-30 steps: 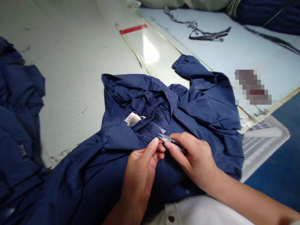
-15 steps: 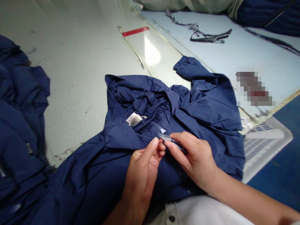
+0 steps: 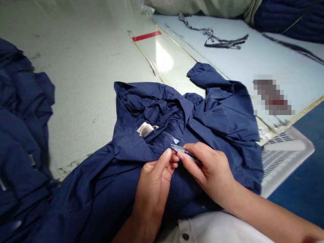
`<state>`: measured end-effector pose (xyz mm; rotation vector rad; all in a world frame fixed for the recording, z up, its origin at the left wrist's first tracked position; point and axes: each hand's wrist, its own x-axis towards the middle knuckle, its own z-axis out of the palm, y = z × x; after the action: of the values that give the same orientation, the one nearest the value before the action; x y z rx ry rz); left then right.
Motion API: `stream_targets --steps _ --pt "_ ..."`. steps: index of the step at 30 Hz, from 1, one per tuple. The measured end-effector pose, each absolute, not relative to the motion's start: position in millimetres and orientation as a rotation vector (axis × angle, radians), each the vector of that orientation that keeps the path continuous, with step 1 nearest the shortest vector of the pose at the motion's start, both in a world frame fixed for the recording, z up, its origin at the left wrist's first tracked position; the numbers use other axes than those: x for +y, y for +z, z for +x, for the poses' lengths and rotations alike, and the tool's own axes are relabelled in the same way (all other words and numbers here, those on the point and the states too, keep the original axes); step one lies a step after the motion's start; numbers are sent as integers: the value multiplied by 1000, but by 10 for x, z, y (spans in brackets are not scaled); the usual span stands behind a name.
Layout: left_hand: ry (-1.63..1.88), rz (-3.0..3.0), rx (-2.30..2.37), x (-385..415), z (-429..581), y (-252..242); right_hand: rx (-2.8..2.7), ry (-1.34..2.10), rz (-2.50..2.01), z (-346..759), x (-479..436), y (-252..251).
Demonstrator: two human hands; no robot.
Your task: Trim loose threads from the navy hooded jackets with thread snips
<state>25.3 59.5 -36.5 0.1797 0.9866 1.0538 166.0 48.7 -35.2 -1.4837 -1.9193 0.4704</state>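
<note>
A navy jacket (image 3: 222, 111) lies spread before me, its collar open and a white label (image 3: 146, 129) showing inside. Near the neck, a zip with a pale end (image 3: 176, 140) runs down into the opening. My left hand (image 3: 154, 182) is closed in a pinch at the front edge of the jacket, thumb against fingers; the exact bit of cloth between them is hidden. Thread snips (image 3: 187, 153) are gripped in my right hand (image 3: 210, 168), their metal tips pointing left, just above my left fingertips. Whether the blades touch anything I cannot make out.
More navy garments (image 3: 22, 135) are heaped at the left on the pale table (image 3: 81, 67). Dark cords (image 3: 225, 42) and a blurred-out object (image 3: 273, 96) lie on the right part. Below the table edge stands a white plastic basket (image 3: 291, 148). A red tape strip (image 3: 146, 35) marks the tabletop.
Both hands and the snips stay practically in place. The view has shifted very slightly; nothing has been picked up or let go.
</note>
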Motion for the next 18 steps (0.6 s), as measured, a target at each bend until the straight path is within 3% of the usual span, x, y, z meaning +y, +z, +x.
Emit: stream_targets --steps 18 --pt "1043 245 990 597 262 -351 -1873 492 -1455 1648 468 -352"
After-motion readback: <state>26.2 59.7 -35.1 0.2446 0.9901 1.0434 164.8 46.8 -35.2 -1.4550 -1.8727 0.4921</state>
